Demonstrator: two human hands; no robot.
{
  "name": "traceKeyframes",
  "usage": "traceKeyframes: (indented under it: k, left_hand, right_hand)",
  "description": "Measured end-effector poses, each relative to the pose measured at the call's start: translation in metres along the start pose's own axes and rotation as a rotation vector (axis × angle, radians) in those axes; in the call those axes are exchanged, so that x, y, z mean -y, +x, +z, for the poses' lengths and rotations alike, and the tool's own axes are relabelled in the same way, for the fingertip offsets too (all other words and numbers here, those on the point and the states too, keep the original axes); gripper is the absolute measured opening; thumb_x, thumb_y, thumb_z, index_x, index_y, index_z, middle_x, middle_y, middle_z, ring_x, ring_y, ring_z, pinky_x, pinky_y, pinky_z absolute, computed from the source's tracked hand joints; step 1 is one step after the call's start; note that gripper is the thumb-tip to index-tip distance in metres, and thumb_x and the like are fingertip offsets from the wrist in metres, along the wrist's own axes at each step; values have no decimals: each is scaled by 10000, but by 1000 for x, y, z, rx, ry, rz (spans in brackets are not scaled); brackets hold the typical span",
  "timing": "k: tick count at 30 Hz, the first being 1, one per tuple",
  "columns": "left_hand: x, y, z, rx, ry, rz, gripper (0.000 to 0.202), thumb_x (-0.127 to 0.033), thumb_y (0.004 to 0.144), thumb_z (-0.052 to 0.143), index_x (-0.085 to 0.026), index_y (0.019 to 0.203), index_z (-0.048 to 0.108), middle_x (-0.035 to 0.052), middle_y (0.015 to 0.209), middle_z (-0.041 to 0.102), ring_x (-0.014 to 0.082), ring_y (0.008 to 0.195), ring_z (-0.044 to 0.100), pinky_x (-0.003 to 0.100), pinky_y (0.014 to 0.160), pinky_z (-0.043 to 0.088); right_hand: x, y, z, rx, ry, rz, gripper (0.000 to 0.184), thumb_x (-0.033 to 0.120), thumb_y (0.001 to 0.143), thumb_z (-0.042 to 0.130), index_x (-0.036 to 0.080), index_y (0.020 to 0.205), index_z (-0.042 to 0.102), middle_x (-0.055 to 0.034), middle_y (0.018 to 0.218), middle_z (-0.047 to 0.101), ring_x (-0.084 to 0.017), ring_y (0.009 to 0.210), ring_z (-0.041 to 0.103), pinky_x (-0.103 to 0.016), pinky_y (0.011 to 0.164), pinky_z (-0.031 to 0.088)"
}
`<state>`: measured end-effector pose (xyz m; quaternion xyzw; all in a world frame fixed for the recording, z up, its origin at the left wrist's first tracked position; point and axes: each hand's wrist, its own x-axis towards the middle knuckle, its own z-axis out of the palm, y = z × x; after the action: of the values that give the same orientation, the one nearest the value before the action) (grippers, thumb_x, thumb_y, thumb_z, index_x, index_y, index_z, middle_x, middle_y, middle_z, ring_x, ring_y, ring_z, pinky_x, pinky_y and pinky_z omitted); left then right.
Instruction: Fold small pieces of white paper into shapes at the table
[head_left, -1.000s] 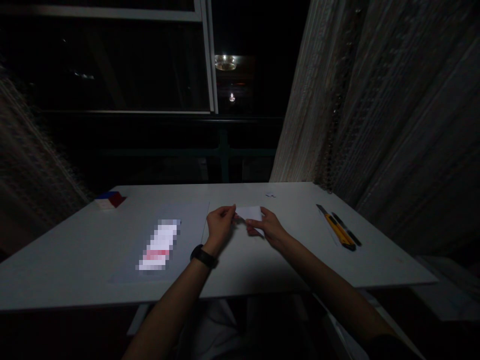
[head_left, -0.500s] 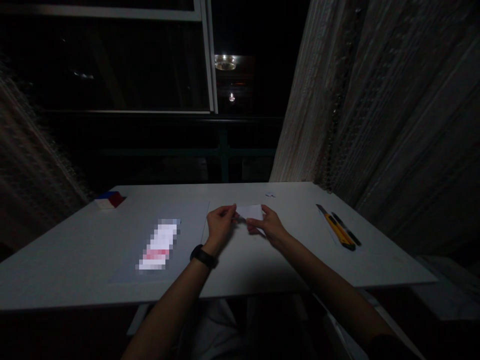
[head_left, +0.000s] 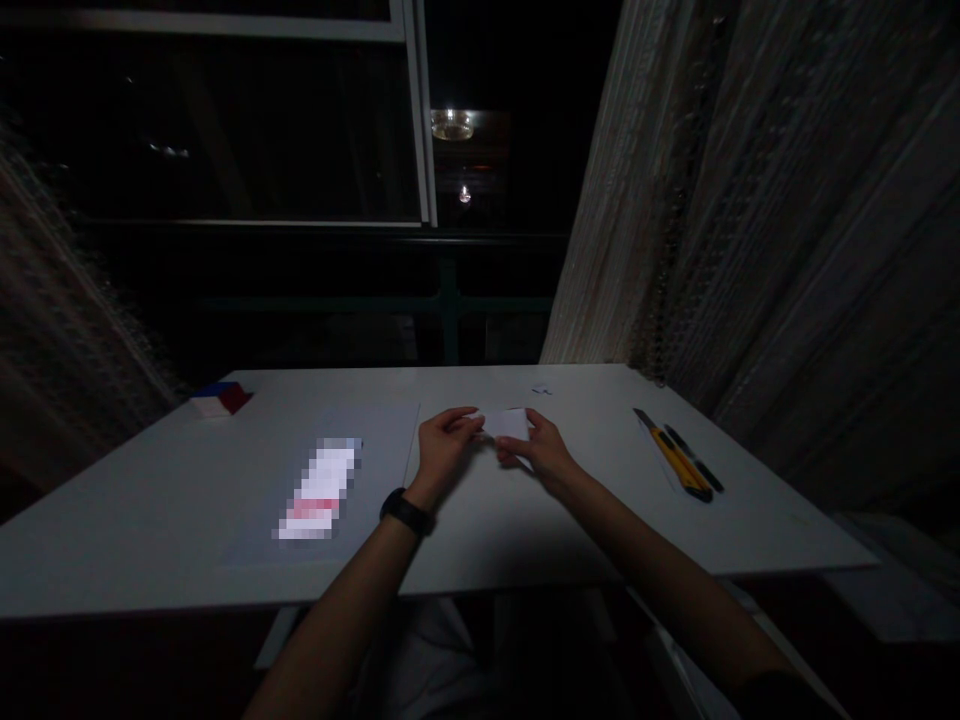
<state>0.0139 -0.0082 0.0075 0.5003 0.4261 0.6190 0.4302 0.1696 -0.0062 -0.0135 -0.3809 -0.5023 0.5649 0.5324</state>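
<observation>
A small white piece of paper (head_left: 507,423) is held just above the white table (head_left: 570,520), between both hands. My left hand (head_left: 442,450), with a black watch on its wrist, pinches the paper's left edge with thumb and fingers. My right hand (head_left: 541,452) grips its right side, fingers curled over it. Part of the paper is hidden behind the fingers.
A yellow utility knife (head_left: 675,461) and a black pen (head_left: 696,460) lie at the table's right. A flat pale sheet (head_left: 375,440) with a blurred label lies to the left. A red and blue cube (head_left: 219,398) sits at the far left corner. Curtains hang on both sides of a dark window.
Both hands have drawn slightly closer together around the paper, and less of the paper shows between them.
</observation>
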Motion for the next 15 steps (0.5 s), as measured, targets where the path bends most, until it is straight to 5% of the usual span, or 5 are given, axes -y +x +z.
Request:
traceKeyframes:
  k: [15]
  left_hand:
    - [-2, -1, 1, 9, -7, -11, 387, -321, 554, 751, -109, 865, 663, 58, 660, 683, 161, 588, 636, 260, 568, 513]
  right_hand:
    - [4, -3, 1, 8, 80, 63, 471, 231, 514, 794, 181, 885, 507, -1, 700, 655, -132, 482, 611, -275, 471, 535]
